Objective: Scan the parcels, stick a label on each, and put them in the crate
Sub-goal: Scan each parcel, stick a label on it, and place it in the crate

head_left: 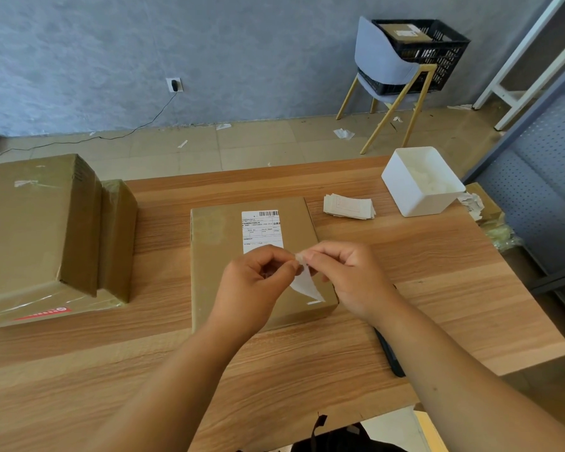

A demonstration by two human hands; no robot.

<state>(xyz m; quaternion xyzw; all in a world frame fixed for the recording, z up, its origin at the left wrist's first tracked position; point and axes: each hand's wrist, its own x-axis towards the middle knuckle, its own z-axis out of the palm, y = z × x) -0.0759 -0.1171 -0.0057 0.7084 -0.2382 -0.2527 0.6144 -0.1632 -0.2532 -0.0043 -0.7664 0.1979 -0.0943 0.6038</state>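
wooden desk scene: left hand and right hand pinch a white label between closed fingers above a flat parcel; black crate sits on a distant chair.

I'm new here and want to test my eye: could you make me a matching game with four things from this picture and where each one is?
Things:
1. black crate
2. white bin
3. stack of labels
4. small label

Places:
A. pinched between both hands, above the parcel
B. on the chair by the wall
C. flat on the table, left of the white bin
D. at the table's far right corner

Pairs: 1-B, 2-D, 3-C, 4-A
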